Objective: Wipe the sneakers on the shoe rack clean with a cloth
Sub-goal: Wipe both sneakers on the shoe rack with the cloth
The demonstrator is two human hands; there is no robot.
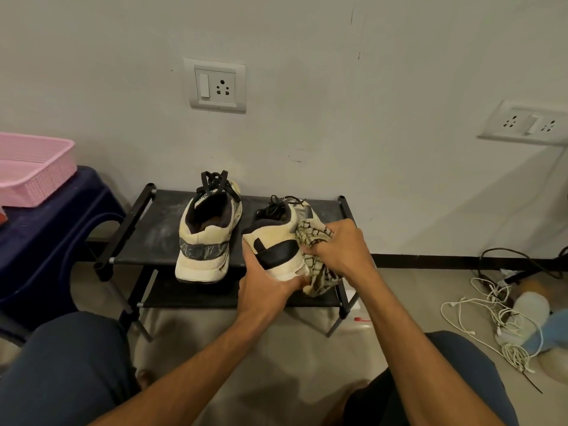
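Two cream sneakers with black laces sit heel-first on the top shelf of a black shoe rack (144,232). The left sneaker (207,232) stands upright and untouched. The right sneaker (276,241) is tilted onto its side, with its heel over the rack's front edge. My left hand (264,287) grips this sneaker's heel from below. My right hand (341,247) holds a crumpled cream cloth with a black pattern (316,262) and presses it against the sneaker's right side.
A dark blue plastic stool (46,235) with a pink basket (33,170) on it stands left of the rack. Tangled white cables (498,321) lie on the floor to the right. Wall sockets (218,86) sit above. My knees frame the bottom.
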